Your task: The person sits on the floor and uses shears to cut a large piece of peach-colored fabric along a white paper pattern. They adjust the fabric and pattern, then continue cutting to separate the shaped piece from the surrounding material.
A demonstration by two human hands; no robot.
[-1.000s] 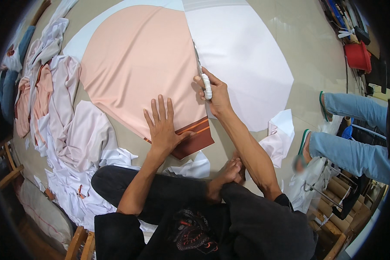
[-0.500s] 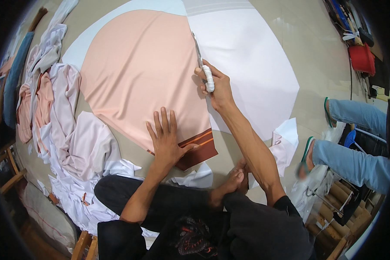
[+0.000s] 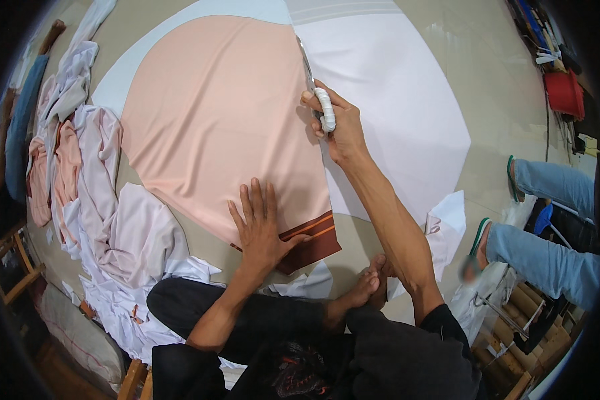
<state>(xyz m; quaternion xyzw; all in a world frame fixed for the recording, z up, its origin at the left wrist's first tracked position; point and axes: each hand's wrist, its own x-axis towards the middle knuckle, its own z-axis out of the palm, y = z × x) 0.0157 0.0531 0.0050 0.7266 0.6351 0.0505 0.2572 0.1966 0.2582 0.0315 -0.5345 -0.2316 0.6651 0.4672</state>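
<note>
A wide peach fabric piece (image 3: 213,113) with a brown and orange striped end (image 3: 313,250) lies spread on the floor in front of me. My left hand (image 3: 260,233) rests flat on its near part, fingers spread, thumb by the stripes. My right hand (image 3: 343,127) grips scissors (image 3: 325,110) with white-wrapped handles at the fabric's right edge. Their blades point away from me along that edge; how far they are parted I cannot tell. Under and right of the peach piece lies white fabric (image 3: 393,107), its outer edge rounded.
Crumpled white and peach cloth (image 3: 137,233) heaps along the left. White scraps (image 3: 307,283) lie near my bare foot (image 3: 360,287). At right stand another person's legs in blue jeans (image 3: 547,257) and green-strapped sandals. A red container (image 3: 565,93) and cardboard rolls (image 3: 520,333) sit beyond.
My right hand and the scissors have moved slightly farther along the peach fabric's right edge. The left hand stays flat on the fabric. The whole view has shifted a little.
</note>
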